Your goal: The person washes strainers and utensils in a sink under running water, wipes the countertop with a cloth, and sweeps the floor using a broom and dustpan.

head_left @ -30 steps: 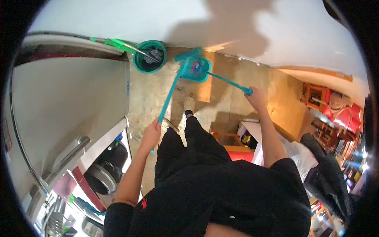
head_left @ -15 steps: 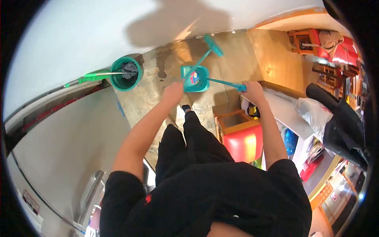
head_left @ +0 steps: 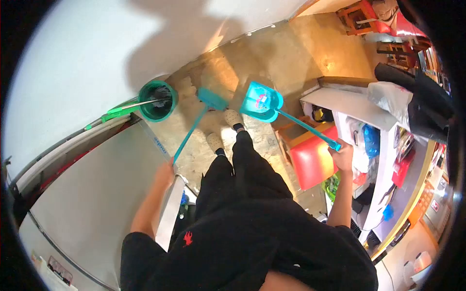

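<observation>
My left hand point(head_left: 166, 174) is wrapped round the handle end of a teal broom point(head_left: 212, 99). The broom head is blurred and lies low by the floor, just beyond my feet and right of the bucket. In my right hand point(head_left: 342, 154) I grip the handle of a teal dustpan point(head_left: 260, 102), with the pan stretched out ahead to the left. A colourful sticker shows inside the pan. Broom head and dustpan are apart, with a strip of floor point(head_left: 232, 92) between them.
A green bucket point(head_left: 156, 116) with a dark mop head and a green-handled pole stands by the white wall. A red-seated chair point(head_left: 310, 162) is on the right, beside a white shelf point(head_left: 357, 104) full of goods. A grey panel point(head_left: 97, 179) borders the left side.
The broom has swung left and back towards my feet, away from the dustpan it crossed before. My right hand has drawn back to the right, and the dustpan has shifted right and tilted.
</observation>
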`<state>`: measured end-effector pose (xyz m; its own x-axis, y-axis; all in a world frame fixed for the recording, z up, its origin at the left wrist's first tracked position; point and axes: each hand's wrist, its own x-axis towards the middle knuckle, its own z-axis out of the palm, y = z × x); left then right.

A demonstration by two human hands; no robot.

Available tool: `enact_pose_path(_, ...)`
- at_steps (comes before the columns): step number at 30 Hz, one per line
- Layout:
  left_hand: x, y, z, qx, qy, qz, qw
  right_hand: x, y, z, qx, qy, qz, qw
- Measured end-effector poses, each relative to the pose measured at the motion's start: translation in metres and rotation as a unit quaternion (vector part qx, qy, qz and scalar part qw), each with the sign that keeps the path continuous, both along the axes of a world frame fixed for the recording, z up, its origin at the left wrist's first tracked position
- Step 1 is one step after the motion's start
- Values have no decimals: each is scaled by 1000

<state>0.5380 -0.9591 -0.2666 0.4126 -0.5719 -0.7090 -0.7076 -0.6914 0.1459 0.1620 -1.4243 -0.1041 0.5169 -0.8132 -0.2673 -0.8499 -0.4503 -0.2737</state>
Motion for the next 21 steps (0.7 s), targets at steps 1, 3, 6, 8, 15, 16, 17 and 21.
enact_pose_path(1,3,11,5,4,18,34,999,-6,16,3,-8,-6,-23,1000)
enact_pose_path(3,8,28,23,12,58,105,993,-18,46,10,-23,-13,-66,997)
enact_pose_path(6,21,-19,57,-71,66,143,985,-37,91,7,-50,-3,-97,994)
enact_pose_path(8,43,-54,15,-127,55,119,983,-43,120,1,-57,-22,-120,991)
enact_pose_path(15,26,-105,-141,-160,-47,79,983,-54,171,-9,-48,-32,-118,991)
enact_pose_path(16,10,-87,-144,-159,-67,90,981,-63,171,-14,-39,-26,-121,992)
enact_pose_path(17,-10,-63,-118,-127,-45,116,984,-63,169,-14,-36,-30,-108,993)
enact_pose_path(21,-115,77,-49,9,-14,137,990,-80,164,-16,-27,-32,-58,997)
